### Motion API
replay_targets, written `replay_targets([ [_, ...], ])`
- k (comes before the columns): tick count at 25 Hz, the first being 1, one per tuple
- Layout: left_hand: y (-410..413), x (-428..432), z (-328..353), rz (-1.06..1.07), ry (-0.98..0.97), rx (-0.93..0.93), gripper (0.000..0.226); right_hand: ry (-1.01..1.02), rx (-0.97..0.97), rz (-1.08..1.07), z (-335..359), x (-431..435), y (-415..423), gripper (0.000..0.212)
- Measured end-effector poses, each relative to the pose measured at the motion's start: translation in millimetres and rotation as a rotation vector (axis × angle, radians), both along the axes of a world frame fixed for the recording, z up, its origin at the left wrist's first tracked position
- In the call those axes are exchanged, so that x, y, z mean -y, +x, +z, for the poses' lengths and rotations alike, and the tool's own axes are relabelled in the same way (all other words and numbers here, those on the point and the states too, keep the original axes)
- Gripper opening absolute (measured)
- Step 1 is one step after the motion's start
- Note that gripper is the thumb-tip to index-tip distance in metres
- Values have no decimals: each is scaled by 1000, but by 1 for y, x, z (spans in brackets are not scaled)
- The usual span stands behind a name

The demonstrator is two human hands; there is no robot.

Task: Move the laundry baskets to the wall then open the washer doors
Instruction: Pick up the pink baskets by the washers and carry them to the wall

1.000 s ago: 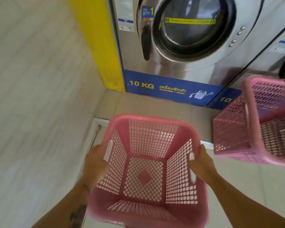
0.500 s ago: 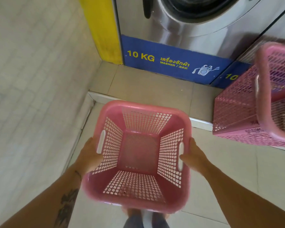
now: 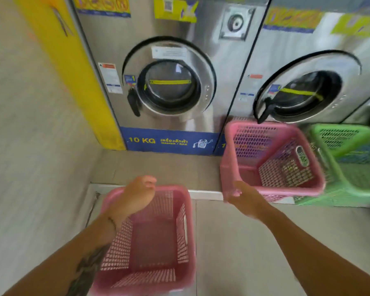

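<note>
Facing two steel washers, the left washer point(image 3: 169, 82) and the right washer point(image 3: 303, 90), both with round doors shut, I have a tiled wall point(image 3: 30, 124) on my left and a pale tiled floor point(image 3: 233, 242) with a low raised step along the machines. One pink basket point(image 3: 154, 238) sits on the floor near that wall, just below my arms; a second pink basket point(image 3: 271, 159) rests tilted on the step before the right washer, touching a green basket point(image 3: 350, 165) beside it. These look like light, stiff, empty lattice plastic, easy to slide, best taken by the rim or the handle slots in the sides. My left hand point(image 3: 137, 197) hangs over the near basket's rim, fingers curled loosely on nothing; my right hand point(image 3: 244, 199) is blurred, fingers apart, beside the second basket's near corner.
</note>
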State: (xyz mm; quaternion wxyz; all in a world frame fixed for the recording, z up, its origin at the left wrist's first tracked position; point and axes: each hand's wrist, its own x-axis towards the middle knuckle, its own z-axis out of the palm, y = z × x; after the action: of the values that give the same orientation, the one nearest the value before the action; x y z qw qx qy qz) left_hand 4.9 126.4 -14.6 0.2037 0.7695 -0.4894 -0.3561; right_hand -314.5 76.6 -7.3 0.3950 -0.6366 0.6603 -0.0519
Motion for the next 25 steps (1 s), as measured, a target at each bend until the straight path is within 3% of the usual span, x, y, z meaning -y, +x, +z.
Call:
replay_targets([
  [3, -76, 26, 45, -79, -68, -28, 30, -63, 34, -18, 50, 17, -76, 53],
  [6, -163, 50, 70, -134, -125, -14, 30, -142, 59, -23, 83, 29, -165, 40],
  [13, -326, 83, 72, -190, -86, 113, 24, -103, -11, -45, 116, 64, -325, 38],
  [17, -357, 123, 56, -186, -16, 105, 22, -86, -43, -66, 98, 103, -360, 49],
  [23, -366, 219, 3, -114, -24, 213, 39, -49, -204, -49, 43, 201, -370, 67],
  [25, -363, 254, -25, -57, -18, 263, 54, -58, -275, -7, 17, 244, -364, 61],
])
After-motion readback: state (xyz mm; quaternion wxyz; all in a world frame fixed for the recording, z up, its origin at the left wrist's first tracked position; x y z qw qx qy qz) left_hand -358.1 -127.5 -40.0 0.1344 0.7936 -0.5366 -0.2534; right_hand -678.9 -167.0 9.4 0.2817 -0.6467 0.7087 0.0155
